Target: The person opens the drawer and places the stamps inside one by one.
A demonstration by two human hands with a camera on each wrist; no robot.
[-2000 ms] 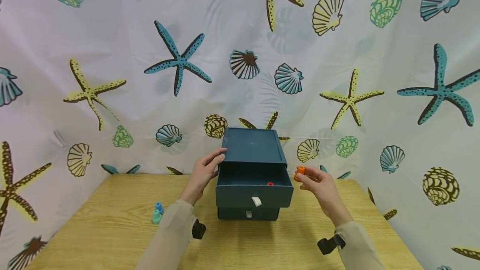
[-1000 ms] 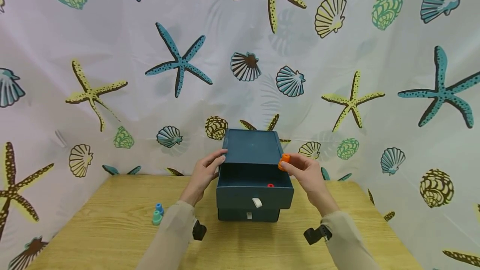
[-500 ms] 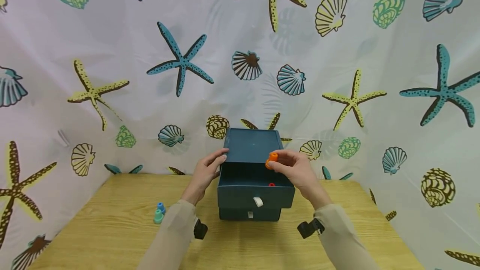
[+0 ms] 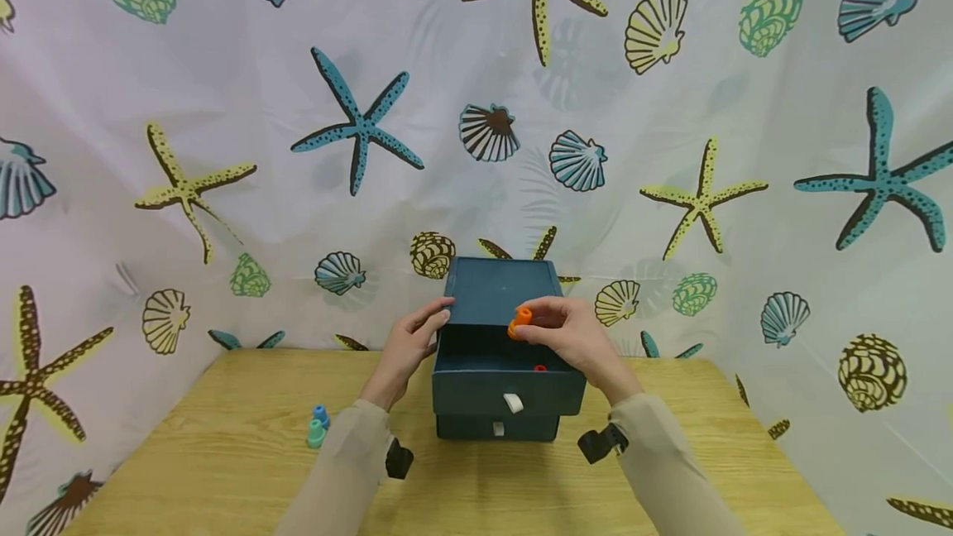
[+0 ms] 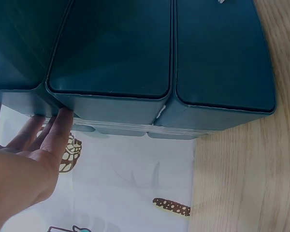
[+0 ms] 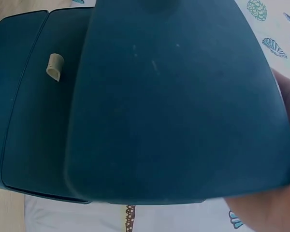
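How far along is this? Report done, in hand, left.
Done: the top drawer is pulled open and a red piece lies inside. In hand: the right hand holds an orange piece over it; the left hand steadies the box. Left: blue piece and green piece sit on the table.

You are sitting at a light wooden table (image 4: 223,470), and a pale curtain (image 4: 223,106) printed with starfish and seashells is hanging behind and beside it.
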